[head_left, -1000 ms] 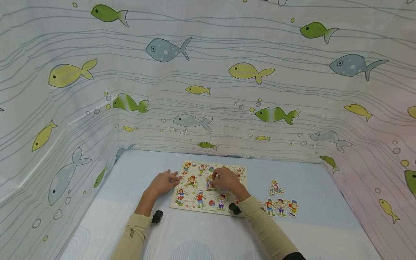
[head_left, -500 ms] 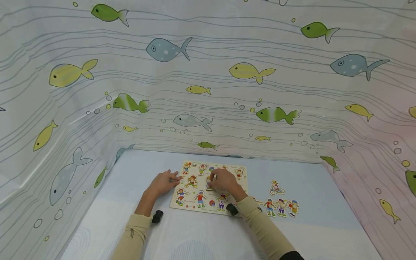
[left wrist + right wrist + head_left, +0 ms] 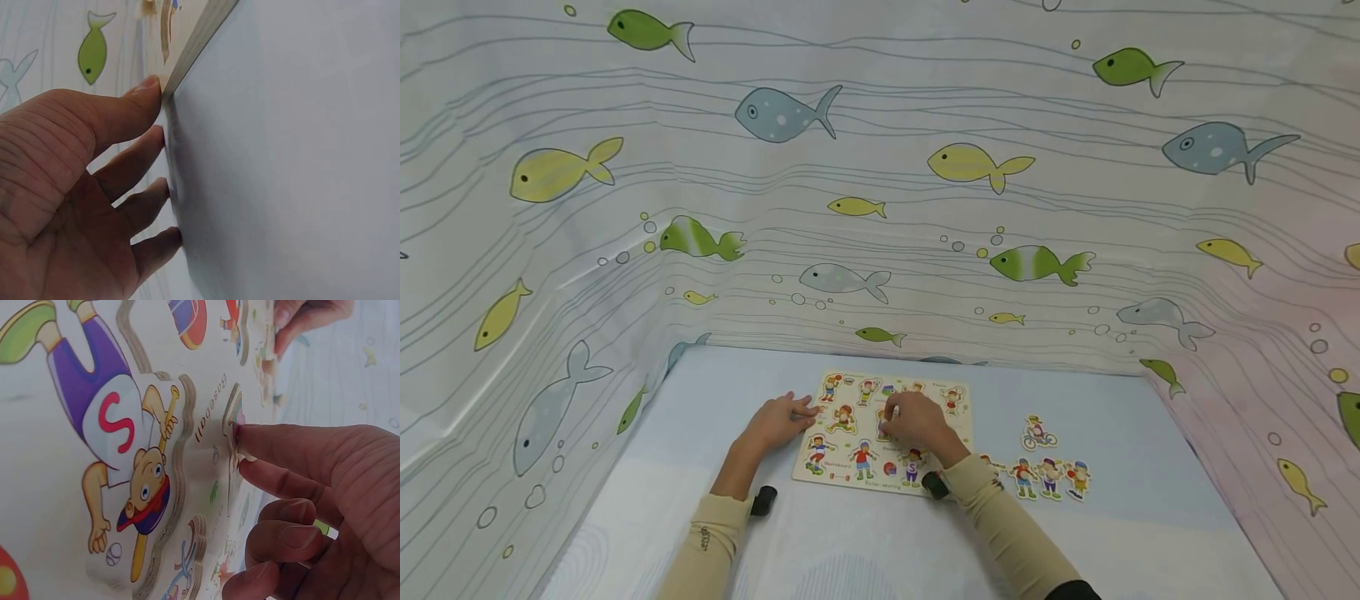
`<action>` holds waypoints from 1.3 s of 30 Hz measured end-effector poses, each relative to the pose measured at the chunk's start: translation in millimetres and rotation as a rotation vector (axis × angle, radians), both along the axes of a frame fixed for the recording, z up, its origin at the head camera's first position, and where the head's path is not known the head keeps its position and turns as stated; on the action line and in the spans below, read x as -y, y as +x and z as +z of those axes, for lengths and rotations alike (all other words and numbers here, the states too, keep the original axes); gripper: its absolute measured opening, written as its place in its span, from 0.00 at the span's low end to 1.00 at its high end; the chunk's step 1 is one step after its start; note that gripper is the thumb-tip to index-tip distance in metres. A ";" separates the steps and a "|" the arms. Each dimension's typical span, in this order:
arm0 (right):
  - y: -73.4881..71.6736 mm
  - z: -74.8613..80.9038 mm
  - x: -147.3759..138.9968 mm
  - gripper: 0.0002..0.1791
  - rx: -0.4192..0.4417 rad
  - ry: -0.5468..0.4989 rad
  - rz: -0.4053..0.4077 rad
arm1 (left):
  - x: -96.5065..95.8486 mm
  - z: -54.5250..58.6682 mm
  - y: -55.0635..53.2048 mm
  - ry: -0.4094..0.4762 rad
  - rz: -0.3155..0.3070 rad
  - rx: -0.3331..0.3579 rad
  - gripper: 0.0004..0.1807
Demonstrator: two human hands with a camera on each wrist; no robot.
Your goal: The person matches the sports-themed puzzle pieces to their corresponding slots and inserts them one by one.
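The wooden puzzle board (image 3: 842, 450) lies on the table, printed with sporty cartoon children and words. My left hand (image 3: 778, 423) is at its left edge; in the left wrist view the thumb tip (image 3: 149, 84) touches the board's corner and the fingers are spread along the table surface. Over the board's middle, my right hand (image 3: 917, 421) pinches a small puzzle piece (image 3: 882, 425) between thumb and index finger. In the right wrist view this piece (image 3: 235, 415) appears nearly edge-on, close over the board beside the word Baseball; the other fingers are curled.
Right of the board lies a cyclist piece (image 3: 1037, 433). Below it, several figure pieces (image 3: 1049, 479) stand in a row, the leftmost partly behind the right sleeve (image 3: 1000, 508). Fish-printed sheeting (image 3: 910, 242) rises behind and beside the table (image 3: 820, 542).
My right hand has shifted slightly left and down over the board's middle, and the pinched piece with it. The left hand has stayed at the board's left edge.
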State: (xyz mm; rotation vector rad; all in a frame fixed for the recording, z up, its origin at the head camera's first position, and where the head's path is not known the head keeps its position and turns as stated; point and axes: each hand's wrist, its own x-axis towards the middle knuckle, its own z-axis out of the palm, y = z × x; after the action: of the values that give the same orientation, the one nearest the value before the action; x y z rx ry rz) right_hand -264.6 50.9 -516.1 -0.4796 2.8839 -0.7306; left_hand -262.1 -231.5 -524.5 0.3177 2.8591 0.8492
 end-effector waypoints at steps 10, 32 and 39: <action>0.6 -0.1 0.2 0.08 -0.021 0.014 0.012 | -0.9 -1.6 -0.2 -0.013 0.003 -0.003 0.15; 7.2 16.3 -20.3 0.09 -0.020 0.053 -0.030 | -0.1 -1.2 3.1 -0.008 -0.011 -0.045 0.15; 10.3 19.3 -30.4 0.08 -0.016 0.034 -0.031 | 0.5 -5.4 -1.3 -0.013 -0.004 -0.024 0.15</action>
State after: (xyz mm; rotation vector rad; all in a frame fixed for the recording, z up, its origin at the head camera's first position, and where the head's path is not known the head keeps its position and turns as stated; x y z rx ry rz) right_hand -254.2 81.3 -496.8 -0.4397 2.9193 -0.6847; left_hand -263.4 -231.9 -529.9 0.3337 2.8839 0.8308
